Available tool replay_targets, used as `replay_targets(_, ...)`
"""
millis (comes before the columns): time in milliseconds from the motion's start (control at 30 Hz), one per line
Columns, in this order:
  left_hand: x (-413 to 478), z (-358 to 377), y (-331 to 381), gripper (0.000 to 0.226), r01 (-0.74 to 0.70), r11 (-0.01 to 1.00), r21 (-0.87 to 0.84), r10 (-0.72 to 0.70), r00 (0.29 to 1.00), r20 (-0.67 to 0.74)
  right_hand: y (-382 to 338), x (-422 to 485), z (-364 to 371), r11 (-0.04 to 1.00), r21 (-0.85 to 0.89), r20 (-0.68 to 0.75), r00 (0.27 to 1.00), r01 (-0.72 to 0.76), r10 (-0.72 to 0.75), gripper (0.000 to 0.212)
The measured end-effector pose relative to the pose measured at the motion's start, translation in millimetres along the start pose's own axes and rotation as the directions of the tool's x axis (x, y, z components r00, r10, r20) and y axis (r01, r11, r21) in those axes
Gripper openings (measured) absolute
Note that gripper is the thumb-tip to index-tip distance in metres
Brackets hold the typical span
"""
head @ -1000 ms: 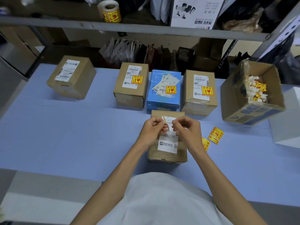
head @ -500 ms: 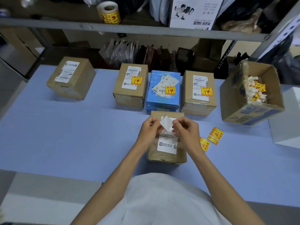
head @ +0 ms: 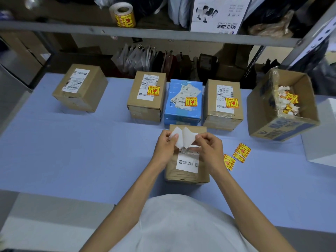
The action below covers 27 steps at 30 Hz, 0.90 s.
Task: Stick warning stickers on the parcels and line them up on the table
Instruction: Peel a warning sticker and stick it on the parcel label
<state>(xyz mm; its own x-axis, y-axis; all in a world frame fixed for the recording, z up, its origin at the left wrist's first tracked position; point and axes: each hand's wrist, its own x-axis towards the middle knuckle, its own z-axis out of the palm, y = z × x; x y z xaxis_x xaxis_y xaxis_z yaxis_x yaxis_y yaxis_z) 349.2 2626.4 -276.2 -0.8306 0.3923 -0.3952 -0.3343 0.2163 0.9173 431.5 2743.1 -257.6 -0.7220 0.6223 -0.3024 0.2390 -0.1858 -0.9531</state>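
Parcel (head: 187, 176) under left hand (head: 164, 145), right hand (head: 209, 149), each pinching white sheet (head: 189, 138); loose stickers (head: 241, 152) beside.

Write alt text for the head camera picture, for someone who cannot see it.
A person's left hand and right hand pinch a sticker, peeling it apart above a brown parcel on a blue table. Behind stand three parcels in a row with yellow warning stickers; a fourth, without one, sits farther left.

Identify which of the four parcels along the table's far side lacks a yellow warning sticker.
The lone brown parcel at far left; the other three, side by side, each carry one.
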Motion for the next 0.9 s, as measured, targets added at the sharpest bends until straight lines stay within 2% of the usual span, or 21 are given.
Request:
replay_targets(100, 0.5, -3.0, 1.2, 0.008, 0.066, 0.988, -0.140, -0.072, 0.997, -0.041, -0.5, 3.4, -4.8, 0.998, 0.038, -0.134, 0.990, -0.048, 0.053, 0.014)
replay_targets(167, 0.6, -4.7, 2.0, 0.010, 0.075, 0.984, -0.159, -0.085, 0.994, -0.061, -0.6, 5.1, -8.1, 0.998, 0.048, -0.197, 0.979, -0.048, 0.057, 0.013)
replay_targets(300, -0.4, -4.1, 5.5, 0.024, 0.046, 0.998, -0.047, -0.051, 0.994, -0.101, -0.2, 5.5, -7.5, 0.998, 0.041, -0.213, 0.975, -0.055, 0.063, 0.014)
replay_targets(533, -1.7, -2.7, 8.5, 0.030, 0.016, 0.991, 0.133, 0.008, 0.984, -0.177, -0.4, 3.2, -2.7, 0.998, 0.021, -0.188, 0.980, -0.057, 0.060, 0.012)
replay_targets(633, -3.8, 0.2, 9.8, 0.020, 0.047, 0.989, 0.138, -0.030, 0.992, -0.122, -0.9, 2.8, -0.3, 0.998, 0.019, -0.187, 0.981, -0.058, 0.060, 0.011)
replay_targets(733, -8.1, 4.8, 12.7, 0.025, 0.038, 0.979, 0.198, -0.026, 0.998, -0.060, 0.9, 2.3, 1.5, 0.998, -0.011, -0.192, 0.980, -0.055, 0.052, 0.011)
replay_targets(900, -16.3, 7.8, 13.6, 0.032, -0.104, 0.946, 0.308, 0.118, 0.993, -0.027, 2.0, 0.5, 4.2, 0.999, -0.024, -0.180, 0.983, -0.044, 0.039, 0.009)
